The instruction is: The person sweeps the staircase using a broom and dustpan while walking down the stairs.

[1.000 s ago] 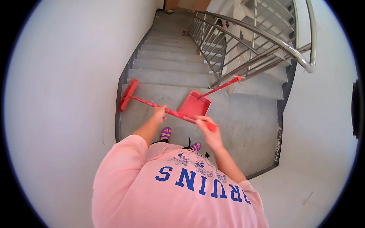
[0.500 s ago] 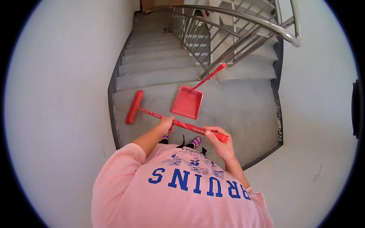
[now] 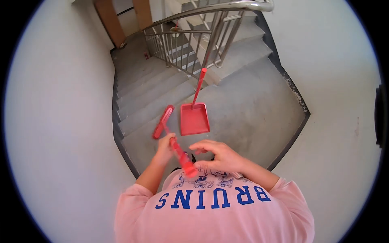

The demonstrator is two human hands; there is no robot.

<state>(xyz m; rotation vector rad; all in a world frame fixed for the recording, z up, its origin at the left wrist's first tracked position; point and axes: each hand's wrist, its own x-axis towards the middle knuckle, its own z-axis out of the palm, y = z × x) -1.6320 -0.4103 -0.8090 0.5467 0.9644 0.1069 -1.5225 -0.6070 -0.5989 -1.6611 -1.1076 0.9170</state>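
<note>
A red broom (image 3: 180, 155) slants in front of me, its bristled head (image 3: 163, 122) at the far left end near the landing floor. My left hand (image 3: 165, 146) is wrapped round its handle partway along. Beside the handle's blurred near end, my right hand (image 3: 216, 157) has its fingers spread apart with nothing held in them. Just beyond the hands, a red dustpan (image 3: 194, 120) rests on the landing, its long handle (image 3: 200, 85) standing up toward the railing.
Grey stairs (image 3: 150, 95) descend ahead on the left. A metal railing (image 3: 178, 34) runs between them and another flight (image 3: 239, 44) on the right. White walls (image 3: 60, 121) close in both sides. A pale bucket (image 3: 175, 32) and brown doors (image 3: 111, 22) show farther down.
My right hand has let go of the broom handle and opened. The broom has swung to a steeper slant, its near end closer to my body. My view has turned to the right.
</note>
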